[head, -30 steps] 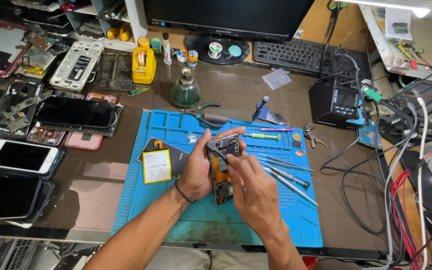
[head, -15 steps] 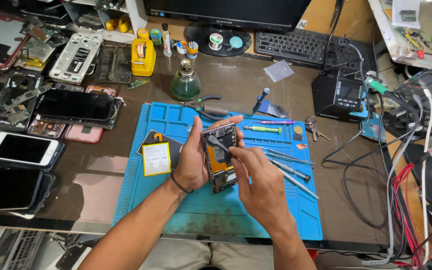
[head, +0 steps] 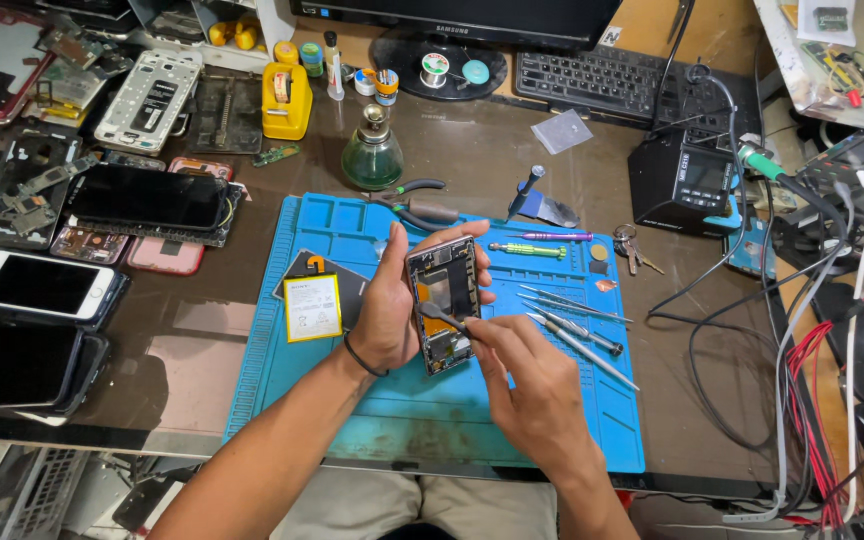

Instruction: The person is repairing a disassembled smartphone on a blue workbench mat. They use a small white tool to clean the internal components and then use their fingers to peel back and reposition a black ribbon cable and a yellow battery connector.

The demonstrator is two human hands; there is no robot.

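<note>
Over the blue repair mat [head: 332,400], my left hand [head: 387,315] fingers are gripping an opened phone [head: 442,305] while my right hand [head: 527,385] fingers are pinching a thin prying tool [head: 442,318] against it.

phone repair workshop | blue repair mat [head: 352,400] | dismantled phones [head: 147,100] | soldering station [head: 687,180]
</note>
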